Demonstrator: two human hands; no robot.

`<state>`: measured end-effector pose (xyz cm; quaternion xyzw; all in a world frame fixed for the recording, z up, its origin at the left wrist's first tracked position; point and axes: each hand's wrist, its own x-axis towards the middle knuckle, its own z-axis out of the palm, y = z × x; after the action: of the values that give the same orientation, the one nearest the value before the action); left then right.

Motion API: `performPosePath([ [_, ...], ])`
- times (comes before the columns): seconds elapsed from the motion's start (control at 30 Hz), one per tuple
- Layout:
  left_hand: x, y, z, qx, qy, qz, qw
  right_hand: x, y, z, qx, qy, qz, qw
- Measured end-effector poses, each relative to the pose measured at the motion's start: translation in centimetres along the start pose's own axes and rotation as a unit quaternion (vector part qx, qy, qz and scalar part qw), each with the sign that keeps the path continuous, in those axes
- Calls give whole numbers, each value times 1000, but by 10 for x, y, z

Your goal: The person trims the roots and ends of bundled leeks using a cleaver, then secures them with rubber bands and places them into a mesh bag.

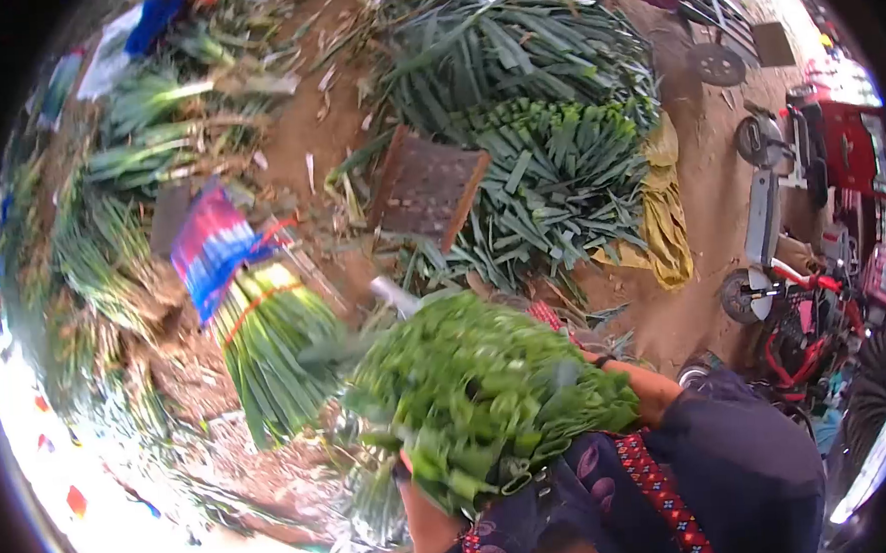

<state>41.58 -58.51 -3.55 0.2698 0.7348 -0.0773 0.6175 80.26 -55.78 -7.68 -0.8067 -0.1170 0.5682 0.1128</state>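
Observation:
A large bundle of leeks (pixel 499 384), green leaf tops facing up and slightly blurred, is held close against my front. My left hand (pixel 409 471) reaches around its near left side. On the far right side, my right hand (pixel 600 360) curves behind the leaves, a dark band at the wrist. Leaves hide most of the fingers of both hands, but the bundle rests between them. Just left of it lies another leek bundle (pixel 271 336) with an orange tie, its lower end wrapped in a blue and red sheet (pixel 216 243).
A big heap of leeks (pixel 522 62) lies beyond the bundle, beside a brown wooden stool (pixel 428 187) and yellow sheeting (pixel 666 210). Loose leeks (pixel 111 254) spread over the left ground. Red vehicles (pixel 852 150) and a wheeled cart (pixel 726 36) stand at the right.

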Motion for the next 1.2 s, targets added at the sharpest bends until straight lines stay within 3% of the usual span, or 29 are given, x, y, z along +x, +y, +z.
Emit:
performPosePath([
  [0.17, 132, 305, 48, 154, -46, 166, 973, 28, -33, -114, 153, 118, -37, 980],
  [0.27, 127, 502, 76, 164, -3, 271, 949, 55, -79, -198, 214, 189, -103, 953],
  [0.3, 73, 547, 75, 164, 13, 311, 936, 65, -98, -223, 232, 206, -128, 942],
  [0.33, 81, 566, 95, 42, 93, 405, 909, 77, -114, -247, 243, 220, -149, 933],
  [0.37, 69, 581, 102, -13, 83, 471, 878, 86, -135, -271, 254, 227, -167, 925],
  [0.4, 36, 584, 99, -45, 64, 465, 882, 95, -153, -291, 261, 228, -181, 920],
  [0.43, 12, 584, 96, -81, 53, 456, 885, 106, -172, -312, 268, 223, -191, 918],
  [0.47, 30, 576, 101, -38, 111, 549, 827, 115, -190, -330, 270, 211, -197, 919],
  [0.5, 20, 563, 97, -66, 111, 551, 825, 124, -207, -343, 271, 194, -201, 921],
  [0.6, 17, 491, 90, -140, 72, 435, 887, 137, -242, -342, 241, 138, -202, 939],
  [0.63, 5, 463, 79, -154, 13, 387, 909, 136, -249, -324, 220, 118, -213, 945],
  [0.67, 21, 432, 88, -129, 31, 370, 919, 133, -247, -306, 201, 88, -221, 950],
  [0.73, 15, 378, 81, -142, -41, 332, 932, 119, -240, -225, 121, 84, -281, 948],
  [0.8, -2, 322, 80, -243, -80, 302, 918, 90, -222, -125, 36, 46, -355, 933],
  [0.83, -11, 302, 76, -276, -51, 280, 918, 65, -218, -75, -18, 3, -390, 921],
  [0.87, -19, 281, 72, -307, -25, 257, 916, 0, -231, -20, -51, -76, -363, 927],
  [0.9, -27, 262, 70, -338, -1, 232, 912, -6, -217, 17, -168, -88, -436, 880],
  [0.97, -44, 229, 72, -459, 145, 252, 840, -100, -220, 85, -265, -197, -415, 848],
  [1.0, -50, 213, 69, -510, 216, 259, 792, -99, -198, 110, -57, -378, -243, 891],
  [1.07, -56, 171, 61, -633, 223, 242, 701, -135, -180, 143, -70, -476, -327, 813],
  [1.1, -59, 147, 58, -688, 225, 234, 649, -156, -177, 152, -279, -379, -576, 669],
  [1.13, -66, 122, 54, -699, 237, 211, 640, -158, -164, 163, -301, -382, -641, 594],
  [1.2, -87, 77, 43, -730, 258, 183, 606, -178, -153, 181, -351, -458, -613, 540],
])
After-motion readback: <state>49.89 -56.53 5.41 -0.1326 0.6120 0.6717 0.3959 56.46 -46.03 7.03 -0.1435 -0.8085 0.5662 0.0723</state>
